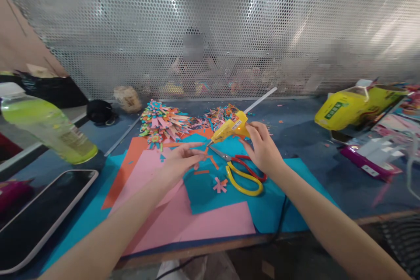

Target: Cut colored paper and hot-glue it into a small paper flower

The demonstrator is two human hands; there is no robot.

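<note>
My right hand [264, 146] grips a yellow hot glue gun [226, 130] with a white glue stick [260, 99] poking out of its back. The nozzle points down and left, close to the fingertips of my left hand [183, 159]. Those fingers are pinched at what looks like a small orange paper strip [206, 151], partly hidden. Below the gun lie scissors [244, 177] with one red and one yellow handle. A small pink paper flower [219, 185] and a loose orange strip [201, 172] rest on blue paper [206, 199].
Pink sheets [216, 223] and an orange sheet [126, 162] overlap below. Behind stand a fringed paper ornament [159, 122] and a scrap pile [219, 116]. Left are a green drink bottle [49, 127] and a phone [49, 214]. A yellow package [344, 109] lies right. A perforated metal screen [223, 30] rises behind.
</note>
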